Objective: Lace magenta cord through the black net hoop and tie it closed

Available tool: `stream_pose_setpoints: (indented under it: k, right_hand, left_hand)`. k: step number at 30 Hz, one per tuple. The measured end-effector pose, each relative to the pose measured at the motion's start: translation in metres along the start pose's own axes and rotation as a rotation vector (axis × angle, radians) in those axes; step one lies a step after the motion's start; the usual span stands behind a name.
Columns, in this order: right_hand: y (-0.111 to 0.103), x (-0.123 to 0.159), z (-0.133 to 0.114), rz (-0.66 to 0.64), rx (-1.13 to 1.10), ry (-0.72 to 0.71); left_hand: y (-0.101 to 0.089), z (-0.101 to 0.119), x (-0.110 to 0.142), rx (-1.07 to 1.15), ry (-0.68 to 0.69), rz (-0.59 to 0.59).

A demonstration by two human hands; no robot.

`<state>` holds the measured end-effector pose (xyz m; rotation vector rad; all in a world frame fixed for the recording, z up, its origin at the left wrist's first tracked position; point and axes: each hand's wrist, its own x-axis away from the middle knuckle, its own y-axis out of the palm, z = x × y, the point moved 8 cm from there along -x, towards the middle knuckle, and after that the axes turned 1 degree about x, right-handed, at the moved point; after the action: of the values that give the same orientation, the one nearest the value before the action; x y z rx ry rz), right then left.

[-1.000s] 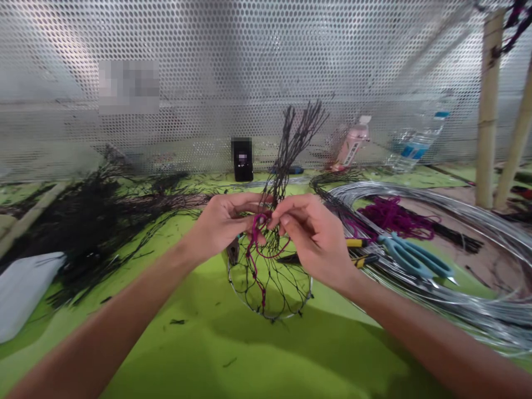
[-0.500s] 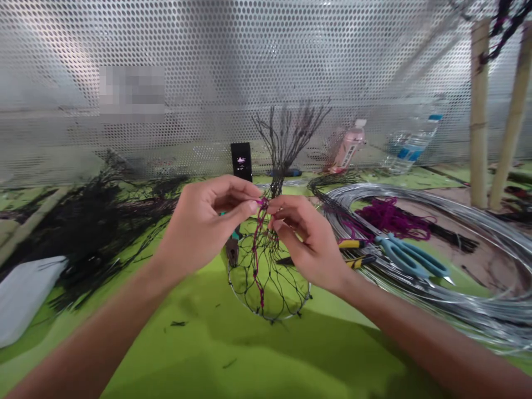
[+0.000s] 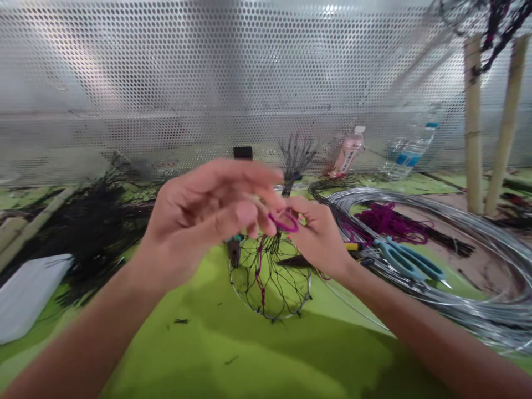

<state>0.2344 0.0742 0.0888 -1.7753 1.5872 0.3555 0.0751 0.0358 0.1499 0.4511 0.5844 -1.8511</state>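
A black knotted net (image 3: 286,280) is tied to a round wire ring (image 3: 245,303) standing on the green surface, and its loose strands (image 3: 298,155) gather upward behind my hands. One purple cord (image 3: 258,269) runs up through the mesh and makes a small loop between my hands. My left hand (image 3: 199,221), slightly blurred, has its thumb apart from its curved fingers, whose tips are beside the loop. My right hand (image 3: 313,233) has its fingers closed at the loop's right side, pinching the cord; the exact grip is partly hidden. Pliers (image 3: 234,254) lie behind the ring's left side.
At right, blue-handled scissors (image 3: 409,260) rest on a wire coil (image 3: 453,307) beside purple cord (image 3: 382,221). Yellow-and-black handled pliers (image 3: 353,246) lie behind my right hand. Left are black strands (image 3: 100,233) and a white object (image 3: 33,296). Bottles (image 3: 347,152) stand by the perforated panel (image 3: 187,72).
My left hand has risen and swung right, its fingers loosening from the pinch on the purple cord. A cord loop now shows between my hands. The loose black strands sit lower.
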Motion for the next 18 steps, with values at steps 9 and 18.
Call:
stream_pose_setpoints:
  k: [9,18]
  right_hand:
    - [-0.003,-0.016,-0.020,-0.101,-0.490,0.113]
    - [-0.027,-0.025,-0.054,-0.077,-0.483,-0.023]
  left_hand:
    - [0.026,-0.115,-0.005,-0.308,-0.232,-0.058]
    - [0.021,-0.088,-0.007,-0.499,-0.114,0.035]
